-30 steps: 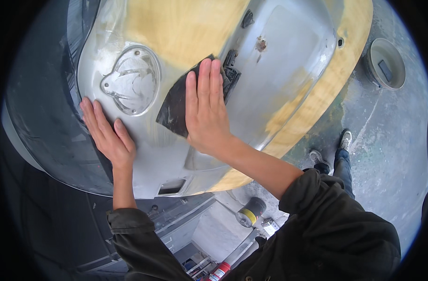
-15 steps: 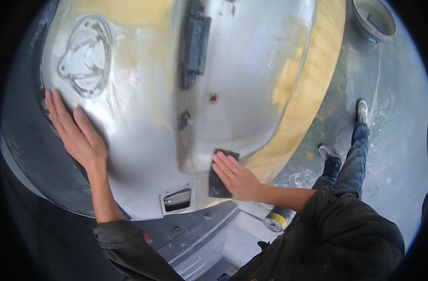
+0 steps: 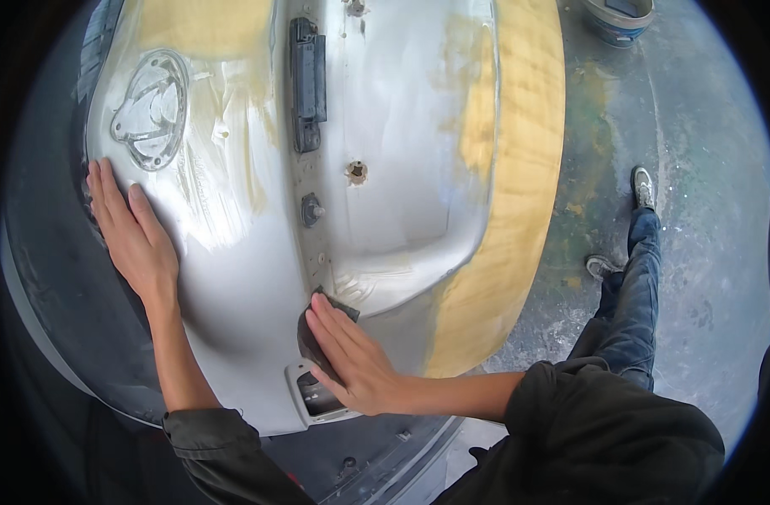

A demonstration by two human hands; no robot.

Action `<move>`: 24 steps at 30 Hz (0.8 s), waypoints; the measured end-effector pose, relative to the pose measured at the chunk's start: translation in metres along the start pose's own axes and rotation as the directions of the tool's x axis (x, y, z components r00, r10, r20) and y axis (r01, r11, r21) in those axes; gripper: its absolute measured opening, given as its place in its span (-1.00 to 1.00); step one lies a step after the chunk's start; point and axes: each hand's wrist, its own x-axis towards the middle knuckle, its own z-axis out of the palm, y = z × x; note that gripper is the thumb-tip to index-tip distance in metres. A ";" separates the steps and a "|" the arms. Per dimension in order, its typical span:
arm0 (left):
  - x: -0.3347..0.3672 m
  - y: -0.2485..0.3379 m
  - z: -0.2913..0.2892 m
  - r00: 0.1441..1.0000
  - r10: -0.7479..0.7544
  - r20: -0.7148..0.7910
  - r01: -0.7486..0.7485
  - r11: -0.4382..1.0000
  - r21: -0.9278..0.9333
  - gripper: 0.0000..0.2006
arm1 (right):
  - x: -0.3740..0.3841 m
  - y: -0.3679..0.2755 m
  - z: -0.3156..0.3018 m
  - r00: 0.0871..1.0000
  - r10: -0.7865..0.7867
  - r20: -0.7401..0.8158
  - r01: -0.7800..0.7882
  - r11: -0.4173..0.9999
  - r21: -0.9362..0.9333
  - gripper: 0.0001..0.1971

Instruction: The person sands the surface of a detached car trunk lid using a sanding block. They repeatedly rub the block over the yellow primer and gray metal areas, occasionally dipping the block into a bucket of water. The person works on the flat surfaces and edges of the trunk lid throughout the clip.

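Note:
A silver car tailgate (image 3: 233, 320) with yellow filler patches fills the middle. My left hand (image 3: 136, 240) lies on its left edge beside the dark rear window (image 3: 44, 219), fingers stretched out, holding nothing. Under the straight fingers of my right hand (image 3: 355, 362) is a dark sheet of sandpaper (image 3: 307, 341), pressed on the panel just above the rectangular opening (image 3: 317, 396). One corner of the sheet sticks out past the fingertips; the palm hides part of it.
A black handle part (image 3: 309, 84) sits in the tailgate's recess, with a round hole (image 3: 356, 173) to its right. An oval emblem-shaped recess (image 3: 153, 109) lies upper left. At the far right stand a bucket (image 3: 616, 25) and my legs (image 3: 642, 278) on the stained floor (image 3: 713, 227).
My right hand has slid the sandpaper left across the tailgate, from near the yellow edge to above the rectangular opening. The view has shifted a little; my left hand stays on the panel.

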 end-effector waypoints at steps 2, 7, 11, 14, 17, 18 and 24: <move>-0.001 0.000 0.000 1.000 -0.003 -0.002 0.003 1.000 0.001 -0.49 | 0.001 0.000 -0.001 0.999 -0.050 0.001 0.050 0.998 0.044 -0.18; 0.000 0.004 0.000 1.000 0.001 -0.007 -0.001 1.000 0.002 -0.50 | 0.059 -0.003 0.006 0.962 -0.062 -0.265 0.091 0.991 0.099 -0.18; 0.003 0.007 0.001 1.000 0.002 -0.010 -0.002 1.000 -0.002 -0.50 | 0.066 0.010 0.003 0.944 -0.137 -0.299 0.144 0.990 0.002 -0.18; 0.003 0.006 -0.003 1.000 -0.005 -0.002 0.005 1.000 -0.003 -0.50 | 0.030 0.016 0.003 0.974 -0.160 -0.161 0.153 0.987 -0.057 -0.19; 0.003 0.006 -0.003 1.000 -0.006 0.009 0.006 1.000 0.001 -0.50 | -0.004 0.026 -0.014 0.986 -0.140 0.089 0.158 0.954 -0.256 -0.20; 0.006 0.007 -0.001 1.000 0.002 0.005 -0.001 1.000 -0.004 -0.50 | -0.007 0.035 -0.029 0.972 -0.153 0.180 0.207 0.917 -0.341 -0.20; 0.001 0.005 -0.005 1.000 0.000 0.015 0.000 1.000 0.003 -0.50 | 0.006 0.101 -0.141 0.846 -0.181 0.502 0.492 0.629 -0.602 -0.23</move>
